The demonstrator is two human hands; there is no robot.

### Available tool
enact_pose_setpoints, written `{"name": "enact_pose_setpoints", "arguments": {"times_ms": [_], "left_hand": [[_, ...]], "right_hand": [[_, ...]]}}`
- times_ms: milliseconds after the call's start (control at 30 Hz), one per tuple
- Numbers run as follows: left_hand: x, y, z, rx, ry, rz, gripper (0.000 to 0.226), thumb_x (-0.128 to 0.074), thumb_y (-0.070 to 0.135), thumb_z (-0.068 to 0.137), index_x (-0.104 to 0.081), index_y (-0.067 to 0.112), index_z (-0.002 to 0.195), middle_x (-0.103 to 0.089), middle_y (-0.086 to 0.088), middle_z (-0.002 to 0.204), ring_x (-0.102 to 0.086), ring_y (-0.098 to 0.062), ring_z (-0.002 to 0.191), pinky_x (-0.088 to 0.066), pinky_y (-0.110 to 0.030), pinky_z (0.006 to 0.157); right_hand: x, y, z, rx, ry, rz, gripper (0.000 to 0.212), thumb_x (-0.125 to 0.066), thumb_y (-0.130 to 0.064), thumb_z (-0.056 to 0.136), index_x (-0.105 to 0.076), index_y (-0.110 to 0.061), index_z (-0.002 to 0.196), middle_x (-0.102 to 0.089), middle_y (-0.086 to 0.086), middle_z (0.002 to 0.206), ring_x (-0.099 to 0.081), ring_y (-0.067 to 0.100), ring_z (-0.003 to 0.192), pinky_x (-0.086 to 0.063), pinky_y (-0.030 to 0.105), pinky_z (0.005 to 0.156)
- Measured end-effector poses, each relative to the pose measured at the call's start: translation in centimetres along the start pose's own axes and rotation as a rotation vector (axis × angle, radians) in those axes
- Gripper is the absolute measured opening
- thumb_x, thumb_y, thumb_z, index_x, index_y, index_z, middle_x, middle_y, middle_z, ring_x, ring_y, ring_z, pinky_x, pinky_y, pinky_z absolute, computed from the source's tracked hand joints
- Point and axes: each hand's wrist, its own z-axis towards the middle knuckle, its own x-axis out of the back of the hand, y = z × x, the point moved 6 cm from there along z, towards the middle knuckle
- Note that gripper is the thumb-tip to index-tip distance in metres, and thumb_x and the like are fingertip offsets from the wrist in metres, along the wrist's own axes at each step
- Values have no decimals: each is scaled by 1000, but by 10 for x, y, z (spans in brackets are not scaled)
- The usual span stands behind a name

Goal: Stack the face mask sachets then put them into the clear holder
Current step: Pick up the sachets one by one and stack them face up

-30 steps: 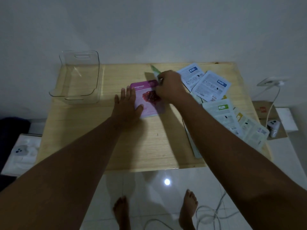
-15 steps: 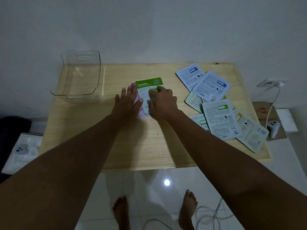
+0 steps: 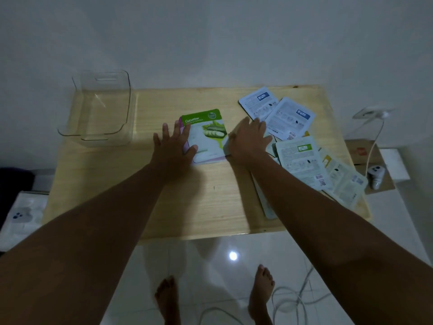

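Observation:
A green cucumber sachet [image 3: 208,134] lies face up on a purple sachet [image 3: 181,120], whose edge peeks out at the left. My left hand [image 3: 174,143] rests flat on the left side of this small stack, fingers spread. My right hand [image 3: 248,139] lies palm down just right of the stack, its fingers over the loose sachets [image 3: 302,156] scattered on the table's right half. The clear holder [image 3: 100,109] stands empty at the table's far left corner.
The wooden table [image 3: 206,202] stands against a white wall. A sachet [image 3: 263,202] lies partly hidden under my right forearm. Cables [image 3: 293,303] trail on the white floor near my bare feet; a small white device [image 3: 376,173] sits on cardboard to the right.
My right hand laid the green sachet on the purple one, let go and slid right toward the loose sachets. My left hand stayed on the stack.

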Motion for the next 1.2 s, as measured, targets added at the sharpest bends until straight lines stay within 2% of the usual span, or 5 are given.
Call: {"name": "enact_pose_setpoints", "arguments": {"times_ms": [267,467,767,967,1200], "left_hand": [[-4,2,-3,-7,41,16,72,-35,54,94,-10,25,156,-6,-7,165,2,-43,149,0,-62,116],[-4,0,-2,-9,15,18,74,-32,56,93,-9,26,156,-5,-7,165,2,-42,149,0,-61,116],[-3,1,-2,0,19,-13,72,-36,54,94,-9,28,156,-2,-5,165,5,-41,149,2,-59,117],[-1,5,-4,1,33,-32,72,-37,51,94,-10,25,156,-2,-6,165,6,-36,150,6,-60,116],[-2,9,-3,-3,16,-11,72,-37,52,95,-10,24,156,-2,-6,165,3,-37,150,3,-63,114]], "right_hand": [[8,-12,-11,400,229,100,38,-48,-32,92,-52,-19,127,-57,7,128,-52,31,116,-38,48,91],[29,40,17,-195,286,155,63,-54,-49,91,-38,-16,142,-34,13,150,-36,32,136,-34,55,107],[42,59,33,-232,222,621,102,-91,-19,64,-29,-14,145,-42,14,140,-51,26,122,-48,35,98],[56,32,21,46,306,893,35,-69,-17,73,-73,-12,108,-75,0,101,-70,13,92,-58,36,87],[74,-58,-6,303,198,568,30,-67,-7,76,-77,-9,105,-76,8,102,-70,20,92,-48,21,84]]}}
